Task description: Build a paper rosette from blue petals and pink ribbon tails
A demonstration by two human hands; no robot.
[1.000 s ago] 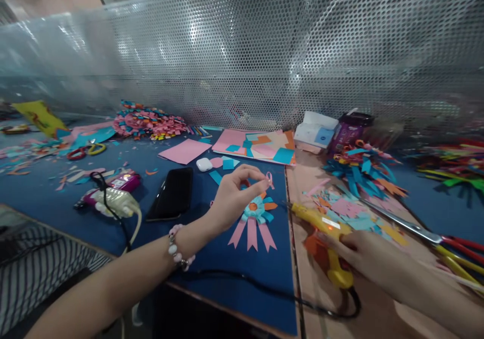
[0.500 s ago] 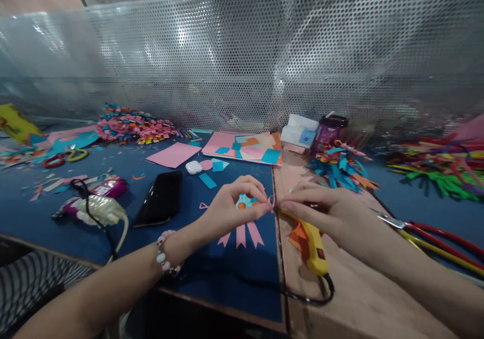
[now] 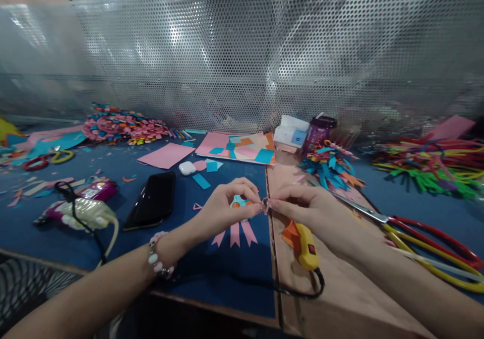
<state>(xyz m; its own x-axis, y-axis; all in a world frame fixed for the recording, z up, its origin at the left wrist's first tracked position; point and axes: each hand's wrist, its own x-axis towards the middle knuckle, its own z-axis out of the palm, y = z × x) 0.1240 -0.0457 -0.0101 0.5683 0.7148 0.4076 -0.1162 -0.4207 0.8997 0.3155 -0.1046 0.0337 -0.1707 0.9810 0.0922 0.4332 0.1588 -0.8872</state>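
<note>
My left hand (image 3: 227,209) and my right hand (image 3: 302,208) meet above the table, both pinching a tiny pink paper loop (image 3: 264,205) between fingertips. Under them lies a paper rosette (image 3: 237,223) with a teal and orange centre and pink ribbon tails on the blue mat. A yellow glue gun (image 3: 305,240) lies on the table under my right wrist, its black cord (image 3: 264,286) running left along the front edge.
A black phone (image 3: 151,206), a white earbud case (image 3: 186,168) and a second glue gun (image 3: 81,210) lie to the left. Coloured paper sheets (image 3: 234,147) and scrap piles sit at the back. Large scissors (image 3: 419,233) lie at the right. A perforated metal screen (image 3: 242,56) stands behind.
My right hand left the yellow glue gun and came up to meet my left hand. Both now pinch the pink loop, a little lower over the rosette.
</note>
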